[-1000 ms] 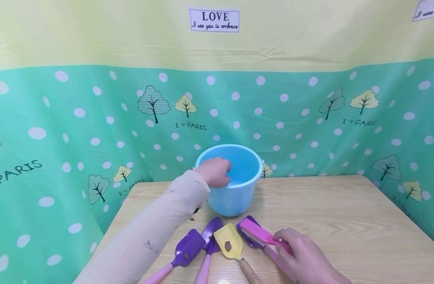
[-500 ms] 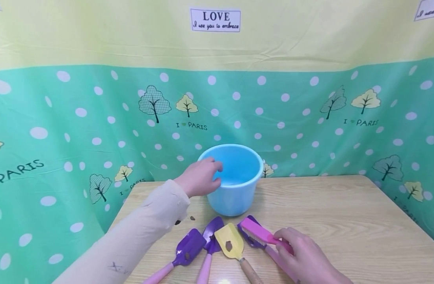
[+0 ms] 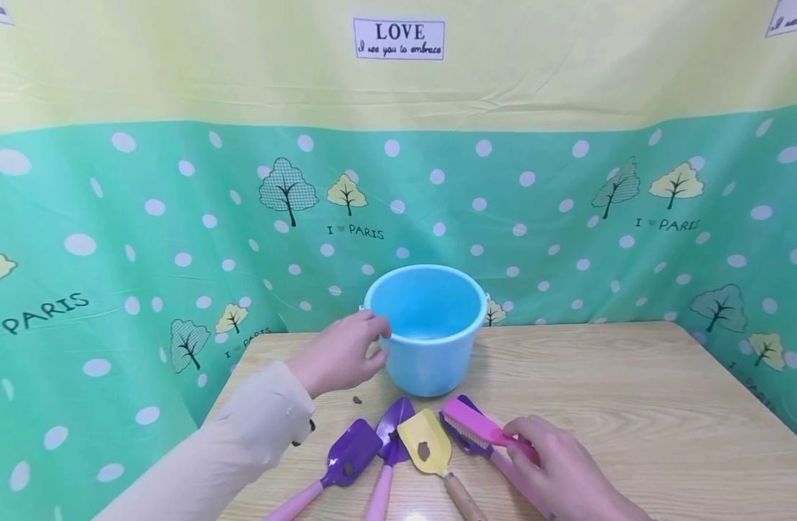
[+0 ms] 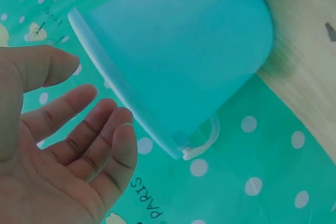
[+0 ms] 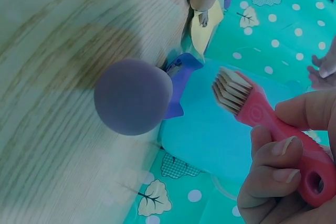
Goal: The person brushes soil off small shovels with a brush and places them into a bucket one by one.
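My right hand [image 3: 561, 463] holds a pink brush [image 3: 465, 418] by its handle, bristles facing left and down, above a purple shovel with a pink handle [image 3: 517, 483]. In the right wrist view the fingers and thumb wrap the brush handle [image 5: 283, 135]. My left hand [image 3: 342, 351] is at the left side of the light blue bucket [image 3: 431, 365], loosely bent and holding nothing. The left wrist view shows its fingers apart from the bucket's rim [image 4: 113, 85]. The bucket stands upright, and no contents show in the part of its inside that I see.
In front of the bucket lie a purple shovel [image 3: 355, 447], a pointed purple trowel [image 3: 388, 427] and a yellow shovel [image 3: 432, 427] with a wooden handle. Small brown lumps [image 3: 423, 451] lie on them, and another brown bit [image 3: 357, 399] is on the wooden table [image 3: 600, 391]. A patterned curtain [image 3: 541, 239] hangs behind.
My left hand has come out of the bucket and moved left past its rim, its fingers loosening. The right hand and the pink brush have stayed in place.
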Demonstrator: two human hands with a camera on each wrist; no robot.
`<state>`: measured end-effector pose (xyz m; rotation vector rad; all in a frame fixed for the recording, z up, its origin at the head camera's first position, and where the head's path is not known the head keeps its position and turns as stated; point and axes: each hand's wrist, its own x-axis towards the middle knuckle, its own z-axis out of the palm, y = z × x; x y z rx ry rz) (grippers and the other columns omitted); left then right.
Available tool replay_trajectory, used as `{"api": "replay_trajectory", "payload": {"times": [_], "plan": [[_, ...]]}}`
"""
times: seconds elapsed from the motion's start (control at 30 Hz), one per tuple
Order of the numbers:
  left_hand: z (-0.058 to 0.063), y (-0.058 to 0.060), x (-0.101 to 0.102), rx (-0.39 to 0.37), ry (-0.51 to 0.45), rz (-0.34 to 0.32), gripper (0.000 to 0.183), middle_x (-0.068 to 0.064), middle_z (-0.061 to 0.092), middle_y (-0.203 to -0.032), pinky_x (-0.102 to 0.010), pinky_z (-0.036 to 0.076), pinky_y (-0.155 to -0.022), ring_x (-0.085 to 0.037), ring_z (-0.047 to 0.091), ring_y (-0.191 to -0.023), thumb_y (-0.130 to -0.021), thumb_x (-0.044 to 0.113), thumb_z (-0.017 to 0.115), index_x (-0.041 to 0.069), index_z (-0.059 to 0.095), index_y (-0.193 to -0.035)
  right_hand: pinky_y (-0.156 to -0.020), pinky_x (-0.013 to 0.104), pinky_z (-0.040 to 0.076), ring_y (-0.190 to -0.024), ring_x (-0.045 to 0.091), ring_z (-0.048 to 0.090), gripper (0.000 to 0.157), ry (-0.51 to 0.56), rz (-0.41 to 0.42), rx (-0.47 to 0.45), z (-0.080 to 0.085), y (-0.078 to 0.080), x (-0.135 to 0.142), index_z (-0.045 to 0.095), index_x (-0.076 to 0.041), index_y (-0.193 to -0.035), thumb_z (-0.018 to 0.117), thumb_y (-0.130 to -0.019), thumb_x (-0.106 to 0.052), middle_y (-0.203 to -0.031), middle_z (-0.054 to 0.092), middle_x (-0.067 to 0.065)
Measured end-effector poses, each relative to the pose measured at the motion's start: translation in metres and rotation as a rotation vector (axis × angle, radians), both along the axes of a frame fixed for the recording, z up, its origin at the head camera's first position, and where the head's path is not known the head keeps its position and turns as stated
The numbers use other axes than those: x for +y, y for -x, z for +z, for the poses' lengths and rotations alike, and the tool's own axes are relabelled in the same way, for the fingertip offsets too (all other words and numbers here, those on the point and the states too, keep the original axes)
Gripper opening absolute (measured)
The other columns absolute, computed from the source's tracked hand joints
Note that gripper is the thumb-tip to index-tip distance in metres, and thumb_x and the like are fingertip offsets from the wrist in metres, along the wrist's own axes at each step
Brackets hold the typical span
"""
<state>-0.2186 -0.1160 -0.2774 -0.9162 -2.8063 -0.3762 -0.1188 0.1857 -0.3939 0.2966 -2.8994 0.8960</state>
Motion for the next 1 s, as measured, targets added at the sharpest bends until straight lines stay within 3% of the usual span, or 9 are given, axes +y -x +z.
{"api": "replay_trajectory", "payload": {"times": [0.23,0.53,0.83,1.0], "plan": [[-0.017,-0.013,-0.013,-0.025,-0.019,-0.019,0.024,0.002,0.061,-0.103,-0.032,0.049,-0.082,-0.015,0.059,-0.094,-0.086,0.018,0.065,0.014,0.063,-0.109,-0.061,0.021,0.043,-0.067,0.001,0.049,0.015,0.002,0.005,0.024,0.001,0.0,0.0,0.065,-0.027,-0.097,0.069,-0.085,-0.019,-0.076,0.053,-0.019],[-0.045,-0.034,-0.033,-0.046,-0.033,-0.002,0.02,0.006,0.056,-0.091,-0.03,0.05,-0.07,-0.012,0.056,-0.083,-0.084,0.021,0.066,0.013,0.065,-0.103,-0.057,0.021,0.04,-0.065,0.001,0.047,0.014,0.002,0.025,0.013,0.0,0.001,-0.002,0.064,-0.029,-0.096,0.071,-0.085,-0.025,-0.074,0.051,-0.018],[-0.071,-0.048,-0.05,-0.15,-0.079,0.031,0.022,0.007,0.055,-0.09,-0.027,0.048,-0.066,-0.013,0.056,-0.081,-0.084,0.019,0.068,0.011,0.066,-0.105,-0.058,0.021,0.041,-0.068,0.001,0.048,0.015,-0.011,0.031,0.004,0.002,0.001,-0.003,0.064,-0.029,-0.099,0.07,-0.085,-0.027,-0.077,0.051,-0.019],[-0.087,-0.057,-0.059,-0.165,-0.107,0.025,0.019,0.007,0.056,-0.089,-0.025,0.047,-0.064,-0.011,0.055,-0.078,-0.084,0.017,0.068,0.012,0.066,-0.102,-0.06,0.021,0.042,-0.069,0.001,0.048,0.014,-0.015,0.027,-0.011,0.002,0.001,-0.004,0.064,-0.029,-0.099,0.069,-0.086,-0.026,-0.079,0.052,-0.019]]}}
